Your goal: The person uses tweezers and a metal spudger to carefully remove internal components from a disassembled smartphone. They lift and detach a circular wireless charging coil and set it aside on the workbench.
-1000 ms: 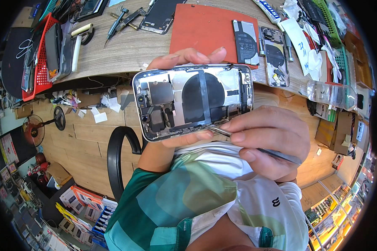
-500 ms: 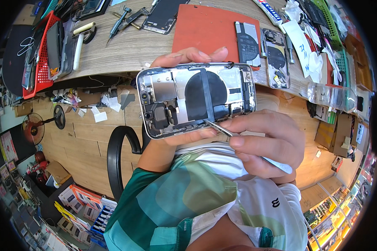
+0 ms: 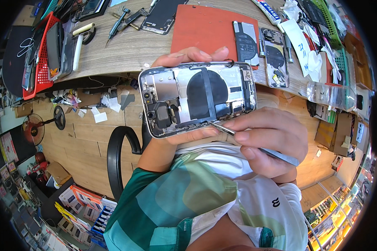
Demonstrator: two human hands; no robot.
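Observation:
An opened phone housing (image 3: 178, 79) is held up over the table's near edge, its inside facing me. My left hand (image 3: 190, 54) is closed round it from behind, fingers over the far edge and thumb along the near edge. Inside it show a black round pad (image 3: 197, 94) crossed by a dark strip (image 3: 208, 90), and a camera module (image 3: 158, 115) at the left. Between the fingers of my right hand (image 3: 276, 140), metal tweezers (image 3: 280, 157) are pinched. Their tip touches or nearly touches the housing's near edge, by the strip's lower end.
On the table (image 3: 125, 52) lie a red mat (image 3: 205, 33), a phone battery (image 3: 246, 42), a second opened phone housing (image 3: 275, 54), a screwdriver (image 3: 117, 27) and a roller (image 3: 79, 46). A red basket (image 3: 44, 62) stands left. Below is a black chair armrest (image 3: 115, 163).
The tweezers and my right hand have shifted slightly right and down, the tweezers turning a little. The phone housing has moved slightly right in my left hand.

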